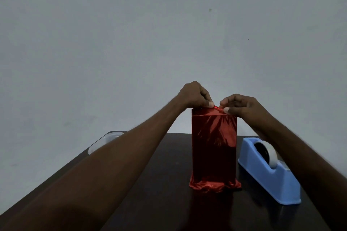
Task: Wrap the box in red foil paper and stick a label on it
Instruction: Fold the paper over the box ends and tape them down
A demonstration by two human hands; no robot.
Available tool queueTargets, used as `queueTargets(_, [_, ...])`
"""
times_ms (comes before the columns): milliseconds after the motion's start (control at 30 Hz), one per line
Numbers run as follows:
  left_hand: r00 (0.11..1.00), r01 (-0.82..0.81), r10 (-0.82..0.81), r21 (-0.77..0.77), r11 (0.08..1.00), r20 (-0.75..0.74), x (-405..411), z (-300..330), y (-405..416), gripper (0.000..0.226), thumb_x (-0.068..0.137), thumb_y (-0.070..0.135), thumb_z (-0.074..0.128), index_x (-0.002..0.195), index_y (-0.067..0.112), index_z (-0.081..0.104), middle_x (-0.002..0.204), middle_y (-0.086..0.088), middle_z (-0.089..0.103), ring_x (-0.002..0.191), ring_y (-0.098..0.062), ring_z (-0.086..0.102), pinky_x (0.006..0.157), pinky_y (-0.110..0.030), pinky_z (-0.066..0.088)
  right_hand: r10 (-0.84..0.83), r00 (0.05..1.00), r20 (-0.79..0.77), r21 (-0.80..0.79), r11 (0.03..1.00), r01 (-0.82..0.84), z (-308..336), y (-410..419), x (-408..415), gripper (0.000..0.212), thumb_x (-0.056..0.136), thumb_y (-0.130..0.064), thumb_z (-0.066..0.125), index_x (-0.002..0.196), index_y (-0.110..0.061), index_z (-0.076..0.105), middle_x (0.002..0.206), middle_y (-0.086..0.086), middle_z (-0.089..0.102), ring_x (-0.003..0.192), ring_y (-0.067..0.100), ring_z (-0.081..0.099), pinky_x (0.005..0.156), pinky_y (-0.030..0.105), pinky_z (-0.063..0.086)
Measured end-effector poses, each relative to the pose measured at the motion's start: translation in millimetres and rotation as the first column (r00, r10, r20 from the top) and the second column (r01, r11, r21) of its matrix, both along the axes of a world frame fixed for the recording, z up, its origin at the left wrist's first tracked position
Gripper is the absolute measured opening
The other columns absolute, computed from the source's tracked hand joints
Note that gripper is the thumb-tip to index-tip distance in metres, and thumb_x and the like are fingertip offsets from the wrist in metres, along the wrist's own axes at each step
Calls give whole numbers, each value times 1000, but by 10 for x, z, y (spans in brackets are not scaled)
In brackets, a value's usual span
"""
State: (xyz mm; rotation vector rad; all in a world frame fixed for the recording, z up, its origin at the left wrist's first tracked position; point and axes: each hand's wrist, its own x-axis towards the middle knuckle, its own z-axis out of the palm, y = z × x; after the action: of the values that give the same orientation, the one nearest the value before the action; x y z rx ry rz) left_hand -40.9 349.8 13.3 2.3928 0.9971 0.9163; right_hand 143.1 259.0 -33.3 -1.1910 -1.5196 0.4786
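Top flap being folded on the upright box [214, 146]

Sides are wrapped; foil [216, 111] is pinched at the top by left hand [195, 95] and right hand [242, 107]. Taping and label are left.

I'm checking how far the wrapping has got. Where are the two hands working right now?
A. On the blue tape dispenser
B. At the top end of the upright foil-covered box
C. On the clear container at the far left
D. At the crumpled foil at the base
B: the left hand and right hand both pinch the red foil at the box's top edge.
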Motion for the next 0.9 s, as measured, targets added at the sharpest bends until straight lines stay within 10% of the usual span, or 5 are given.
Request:
queueTargets(467, [976, 70, -8, -280, 957, 218, 54, -301, 52, 18, 80, 9, 77, 97, 10, 76, 69, 1, 68, 66, -7, 61, 66, -17, 48, -60, 998, -6, 67, 996, 60, -195, 50, 3, 31, 90, -1, 54, 88, -17, 81, 90, -1, 78, 95, 17, 70, 96, 36, 51])
queueTargets(667, [988, -71, 43, 187, 980, 147, -25, -214, -169, 31, 93, 7, 48, 104, 16, 76, 102, 2, 75, 97, -8, 67, 89, -26, 53, -74, 997, -7, 93, 993, 74, -213, 38, -12, 30, 92, -4, 54, 94, -18, 81, 93, -7, 78, 100, 7, 69, 100, 33, 50])
queueTargets(900, [941, 18, 136, 448, 894, -310, -190, -555, -496, 51, 92, 61, 47, 127, 25, 59, 113, 7, 69, 101, -15, 63, 88, -37, 51, -105, 994, 1, 78, 991, 105, -211, 56, -19, 31, 91, -6, 54, 90, -21, 81, 89, -6, 78, 95, 13, 71, 95, 38, 54])
